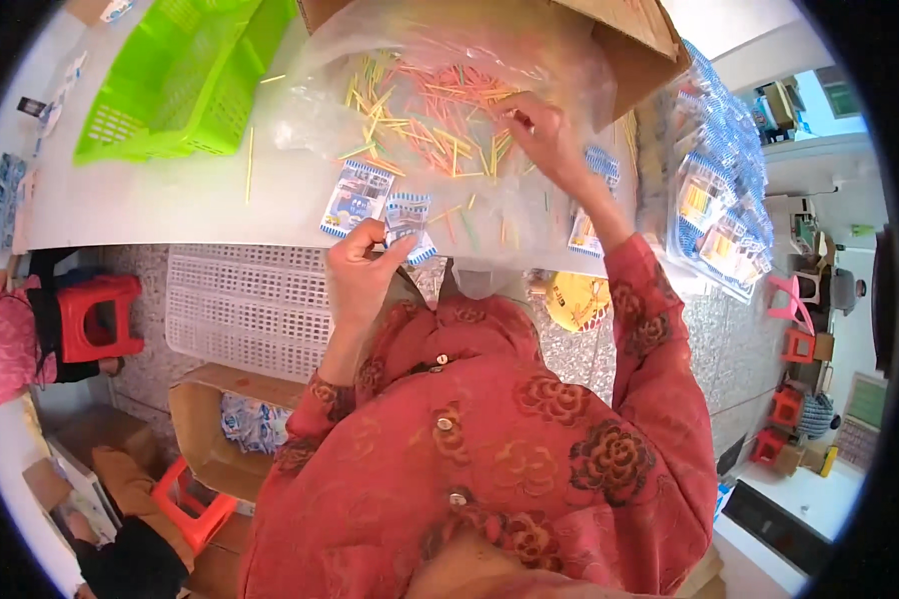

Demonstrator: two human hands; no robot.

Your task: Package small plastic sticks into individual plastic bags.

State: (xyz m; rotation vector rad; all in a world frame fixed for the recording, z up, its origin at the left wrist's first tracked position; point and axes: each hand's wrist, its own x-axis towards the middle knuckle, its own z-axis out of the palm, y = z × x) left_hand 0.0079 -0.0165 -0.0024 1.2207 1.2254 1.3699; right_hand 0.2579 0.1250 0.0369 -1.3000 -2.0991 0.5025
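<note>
Green basket [232, 85], eleven o'clock; carton [641, 65], one. Left hand [358, 272] pinches packet [407, 212], lengthwise roughly twelve-to-six; right hand [547, 138]: grip, cannot tell.

Person is wearing a red top [499, 419]; the cloth is showing a fine tonal pattern. Large layered flowers [614, 461], dark brown and tan, are spreading over it. Round pale buttons [444, 423] are running down the front. Left sleeve [315, 424] and right sleeve [649, 304] are carrying similar blooms. Left hand [362, 275] and right hand [539, 130] are showing bare.
</note>
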